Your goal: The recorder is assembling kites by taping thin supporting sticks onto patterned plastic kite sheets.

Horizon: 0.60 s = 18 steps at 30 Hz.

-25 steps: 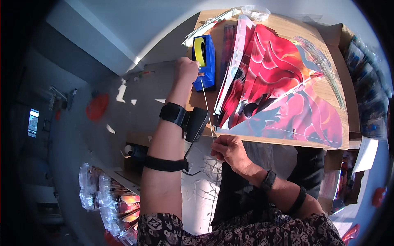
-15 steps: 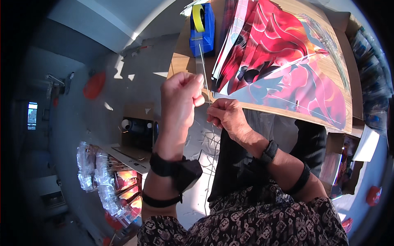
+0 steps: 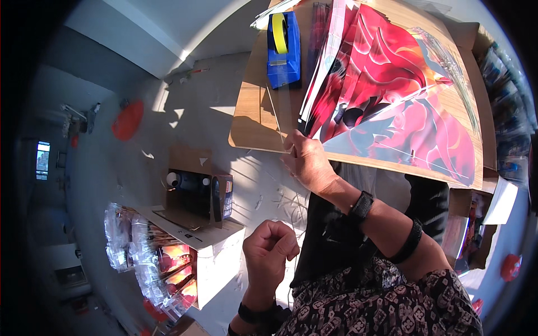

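Observation:
My right hand (image 3: 312, 163) is closed at the table's front edge, its fingertips beside a stack of red printed sheets (image 3: 386, 59). A thin pale string (image 3: 273, 106) slants over the wood toward those fingers. What they pinch is hidden. My left hand (image 3: 270, 255) is closed in a loose fist, low and in front of my body. I cannot make out anything inside it. A blue tape dispenser (image 3: 284, 70) with a yellow-cored roll (image 3: 278, 33) stands left of the sheets. A clear strip seems to run from it toward my right hand.
The wooden table (image 3: 246, 126) has a rounded front left corner. On the floor at left are an open carton with dark contents (image 3: 193, 187) and a white box (image 3: 221, 260) beside plastic-wrapped packs (image 3: 143, 252). Wrapped goods (image 3: 507, 106) line the far right.
My left hand has dropped from beside the table edge down toward my body, still closed. My right hand has moved slightly, staying at the edge.

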Motion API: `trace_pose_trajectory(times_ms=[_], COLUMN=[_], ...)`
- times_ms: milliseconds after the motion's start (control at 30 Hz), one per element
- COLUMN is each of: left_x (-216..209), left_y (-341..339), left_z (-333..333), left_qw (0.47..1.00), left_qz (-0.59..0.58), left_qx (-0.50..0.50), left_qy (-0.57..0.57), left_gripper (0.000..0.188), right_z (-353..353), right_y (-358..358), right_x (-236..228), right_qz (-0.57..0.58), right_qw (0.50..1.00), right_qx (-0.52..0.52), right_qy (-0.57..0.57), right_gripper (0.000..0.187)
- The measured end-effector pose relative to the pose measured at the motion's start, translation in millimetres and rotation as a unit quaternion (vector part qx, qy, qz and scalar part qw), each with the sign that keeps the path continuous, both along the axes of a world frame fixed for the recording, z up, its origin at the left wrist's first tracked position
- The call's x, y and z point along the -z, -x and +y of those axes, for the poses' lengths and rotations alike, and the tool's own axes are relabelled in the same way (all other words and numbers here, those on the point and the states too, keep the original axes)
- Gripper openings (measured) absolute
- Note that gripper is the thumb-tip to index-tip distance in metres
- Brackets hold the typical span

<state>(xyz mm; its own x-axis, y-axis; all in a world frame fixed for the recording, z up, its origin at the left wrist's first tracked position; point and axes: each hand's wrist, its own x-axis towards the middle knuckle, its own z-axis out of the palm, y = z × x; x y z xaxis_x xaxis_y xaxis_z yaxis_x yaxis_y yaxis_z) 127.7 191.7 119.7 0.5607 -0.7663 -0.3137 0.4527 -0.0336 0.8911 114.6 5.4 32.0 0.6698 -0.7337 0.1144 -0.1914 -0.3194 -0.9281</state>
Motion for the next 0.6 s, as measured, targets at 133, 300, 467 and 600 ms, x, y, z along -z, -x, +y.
trace_pose_trajectory(times_ms=[133,300,467,600], left_x=[-4.4,-6.3,-5.1,-2.9], left_y=[-16.2,-22.7,-25.0,-26.6], left_z=[4.3,9.3,7.6,9.8], left_qw=[0.999,0.998,0.999,1.0], left_qz=[-0.015,0.023,0.003,0.004], left_qx=[-0.013,-0.024,-0.025,-0.021], left_qy=[0.035,0.058,0.021,0.014], left_gripper=[0.012,0.011,0.013,0.01], right_z=[-25.1,-39.0,-52.6,-54.0], right_y=[-29.2,-56.8,-62.7,-59.6], right_x=[10.3,-8.3,-3.1,-9.2], right_qz=[0.165,0.271,0.243,0.038], right_qw=[0.96,0.93,0.941,0.99], right_qx=[-0.016,-0.053,-0.031,0.1], right_qy=[0.227,0.244,0.234,0.096], right_gripper=[0.004,0.011,0.01,0.013])
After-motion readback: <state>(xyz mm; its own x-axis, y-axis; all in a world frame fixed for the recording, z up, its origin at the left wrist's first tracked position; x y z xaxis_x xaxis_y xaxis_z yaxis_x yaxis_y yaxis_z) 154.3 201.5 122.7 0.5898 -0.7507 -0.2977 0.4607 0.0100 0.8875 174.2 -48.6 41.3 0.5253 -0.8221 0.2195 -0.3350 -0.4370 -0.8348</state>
